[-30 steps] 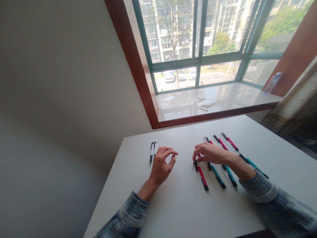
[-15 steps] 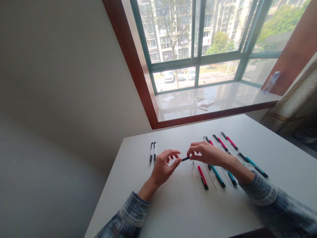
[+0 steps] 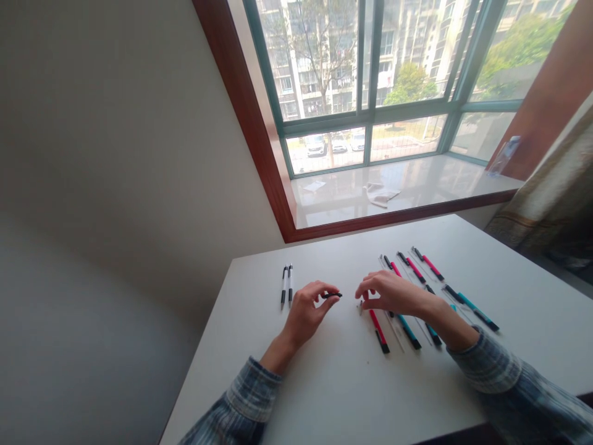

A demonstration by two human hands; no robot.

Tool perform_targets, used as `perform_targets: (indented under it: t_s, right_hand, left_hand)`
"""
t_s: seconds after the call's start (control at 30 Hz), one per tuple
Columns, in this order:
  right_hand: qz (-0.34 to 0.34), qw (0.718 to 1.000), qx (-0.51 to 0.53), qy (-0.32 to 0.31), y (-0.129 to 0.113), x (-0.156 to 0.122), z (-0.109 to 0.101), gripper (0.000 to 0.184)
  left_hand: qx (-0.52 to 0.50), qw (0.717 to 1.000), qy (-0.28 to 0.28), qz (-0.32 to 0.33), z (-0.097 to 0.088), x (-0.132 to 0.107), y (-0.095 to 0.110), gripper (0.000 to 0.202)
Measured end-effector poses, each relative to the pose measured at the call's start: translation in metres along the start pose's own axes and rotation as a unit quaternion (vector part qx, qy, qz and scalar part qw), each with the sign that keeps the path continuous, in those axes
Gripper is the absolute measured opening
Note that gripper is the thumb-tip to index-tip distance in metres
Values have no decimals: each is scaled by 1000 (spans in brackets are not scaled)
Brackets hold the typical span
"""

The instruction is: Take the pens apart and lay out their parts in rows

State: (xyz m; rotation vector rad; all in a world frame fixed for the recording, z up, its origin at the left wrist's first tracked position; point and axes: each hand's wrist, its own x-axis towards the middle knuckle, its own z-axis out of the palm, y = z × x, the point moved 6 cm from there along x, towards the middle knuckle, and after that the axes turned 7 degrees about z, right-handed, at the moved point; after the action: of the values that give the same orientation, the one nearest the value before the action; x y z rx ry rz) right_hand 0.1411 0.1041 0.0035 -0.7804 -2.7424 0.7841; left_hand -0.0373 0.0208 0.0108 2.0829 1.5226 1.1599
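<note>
My left hand (image 3: 306,312) pinches a short black pen grip (image 3: 332,295) between thumb and fingertips, just above the table. To its right, my right hand (image 3: 391,293) is low over the table with fingers curled and thumb and fingertips apart. A small metallic pen tip (image 3: 360,306) is right by its thumb; whether they touch is hard to see. Just below that hand lies a red pen barrel (image 3: 378,330) with a black end. My right hand and forearm hide part of the laid-out pen parts.
Two white-and-black pens (image 3: 286,286) lie side by side at the left of the white table (image 3: 319,383). Red barrels (image 3: 416,270), teal barrels (image 3: 479,311) and thin refills fill the right side. Behind is a window sill with a crumpled cloth (image 3: 380,194) and a clear bottle (image 3: 504,156).
My right hand has let go of the black grip and come down slightly beside the metallic tip. The grip stays in my left hand, turned more level.
</note>
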Motion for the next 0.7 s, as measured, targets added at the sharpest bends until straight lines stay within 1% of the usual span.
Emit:
perform_targets:
  t_s: [0.13, 0.17, 0.23, 0.3, 0.37, 0.53, 0.6, 0.7]
  right_hand:
    - [-6, 1000, 20, 11, 2, 1, 4, 10]
    - [-6, 999, 29, 26, 0, 2, 3, 9]
    - [-1, 995, 65, 78, -3, 3, -2, 11]
    - [5, 983, 129, 129, -6, 4, -5, 13]
    - [4, 968, 199, 152, -9, 5, -4, 14]
    - [12, 935, 319, 154, -9, 7, 6, 16]
    - [20, 925, 348, 153, -6, 7, 9, 18]
    - [34, 918, 367, 147, -3, 8, 11, 20]
  left_hand:
    - [-21, 1000, -3, -2, 1, 0, 0, 6]
    - [-26, 1000, -3, -2, 1, 0, 1, 5]
    - [-35, 999, -2, 1, 2, 1, 3, 5]
    - [-42, 999, 2, 4, 2, 1, 5, 3]
    - [-44, 999, 13, 2, 2, 1, 6, 3]
    - [-48, 998, 47, -8, -1, -1, 3, 8]
    - [-53, 997, 56, -11, -2, -2, 3, 9]
    - [-58, 996, 61, -15, -3, -2, 4, 9]
